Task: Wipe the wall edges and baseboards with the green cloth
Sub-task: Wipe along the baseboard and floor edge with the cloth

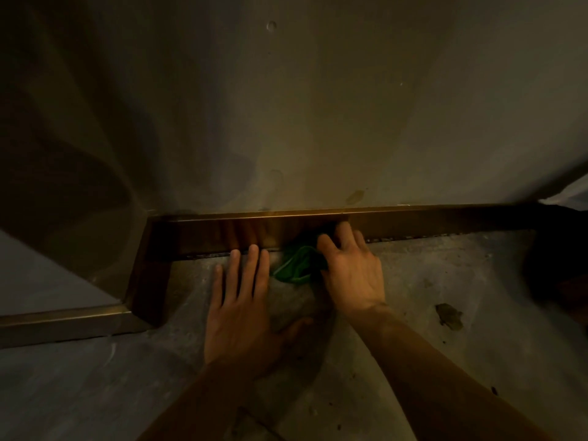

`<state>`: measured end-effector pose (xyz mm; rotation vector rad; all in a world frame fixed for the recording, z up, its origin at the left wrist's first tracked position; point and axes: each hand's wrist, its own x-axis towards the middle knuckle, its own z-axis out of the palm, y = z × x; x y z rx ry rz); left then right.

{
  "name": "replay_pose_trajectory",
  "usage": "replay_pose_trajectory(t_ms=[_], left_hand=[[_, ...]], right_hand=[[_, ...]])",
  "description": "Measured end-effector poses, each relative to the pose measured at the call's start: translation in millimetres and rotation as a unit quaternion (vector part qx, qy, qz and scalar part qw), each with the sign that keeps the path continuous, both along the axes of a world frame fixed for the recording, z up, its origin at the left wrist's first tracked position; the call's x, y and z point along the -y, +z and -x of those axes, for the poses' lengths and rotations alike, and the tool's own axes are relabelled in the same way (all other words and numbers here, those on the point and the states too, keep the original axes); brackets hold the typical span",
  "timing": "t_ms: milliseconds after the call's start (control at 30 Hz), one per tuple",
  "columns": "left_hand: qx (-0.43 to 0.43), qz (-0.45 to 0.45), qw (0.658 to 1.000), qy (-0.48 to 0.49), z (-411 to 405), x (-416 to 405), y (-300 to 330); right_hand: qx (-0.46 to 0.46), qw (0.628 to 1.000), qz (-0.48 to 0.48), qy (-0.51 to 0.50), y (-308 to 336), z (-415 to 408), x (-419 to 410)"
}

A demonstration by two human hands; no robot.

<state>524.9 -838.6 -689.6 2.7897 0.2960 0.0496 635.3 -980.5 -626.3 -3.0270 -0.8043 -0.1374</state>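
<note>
The green cloth point(294, 265) is bunched at the foot of the dark glossy baseboard point(429, 222), where it meets the floor. My right hand point(351, 270) grips the cloth and presses it against the baseboard, fingertips touching the board. Flat on the grey floor just left of the cloth lies my left hand point(241, 300), fingers spread, tips reaching the baseboard's lower edge. The pale wall point(286, 122) rises above the baseboard. Part of the cloth is hidden under my right palm.
The baseboard turns a corner at the left point(152, 275) and runs toward me along a second wall section point(63, 323). The concrete floor point(413, 281) is stained, with a dark patch point(448, 315) to the right. A dark object point(560, 265) stands at the far right.
</note>
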Motion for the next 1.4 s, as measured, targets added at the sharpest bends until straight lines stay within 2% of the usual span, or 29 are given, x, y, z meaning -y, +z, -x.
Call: replay_pose_trajectory(t_ms=[300,500,633,733,867,1000,1133,1233,1300,1400], left_hand=[[0.000,-0.004,1.000,-0.004,1,1,0],[-0.016,-0.001,1.000,-0.022,0,-2,2],[-0.031,0.012,0.999,-0.041,-1,-8,4],[-0.009,0.042,0.998,-0.049,3,-11,11],[0.044,0.123,0.990,-0.052,-1,-7,30],[0.055,0.194,0.972,-0.121,-6,-1,57],[0.105,0.137,0.970,-0.174,2,-10,79],[0.112,0.069,0.976,-0.173,5,-20,93],[0.107,0.037,0.978,-0.178,7,-22,99],[0.081,0.006,0.982,-0.170,11,-22,105]], right_hand=[[0.020,0.991,0.013,-0.129,6,-22,60],[0.009,0.986,-0.027,-0.163,17,-9,92],[-0.034,0.985,-0.100,-0.138,23,12,88],[-0.063,0.983,-0.144,-0.097,29,30,73],[-0.095,0.974,-0.199,-0.057,37,48,47],[-0.147,0.956,-0.253,-0.021,48,60,27],[-0.168,0.942,-0.291,-0.007,62,62,26],[-0.215,0.938,-0.270,-0.039,70,62,30],[-0.241,0.940,-0.236,-0.052,73,64,29],[-0.208,0.969,-0.128,-0.022,69,68,27]])
